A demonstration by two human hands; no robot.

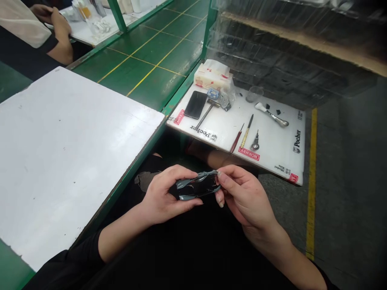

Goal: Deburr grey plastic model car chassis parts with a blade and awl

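Above my lap I hold a small shiny black part with grey edges [198, 187], perhaps a model car body shell. My left hand [165, 195] is closed on its left end, fingers along the top edge and thumb along the bottom. At the right end, my right hand [246, 195] pinches the part's corner between thumb and fingers. Whether a small separate piece is in that pinch, I cannot tell. Beyond my hands, a dark red-handled pick [237, 139], a yellow-patterned thin tool [247, 131] and a short metal-tipped tool [255, 141] lie on the white board.
The printed white board [272, 155] also bears a phone [196, 104], a small hammer [207, 114], a tissue pack [213, 74] and a white-handled metal tool [272, 114]. A white tabletop [75, 149] lies left. Clear trays [272, 52] stand behind. Another person's arm [62, 38] is top left.
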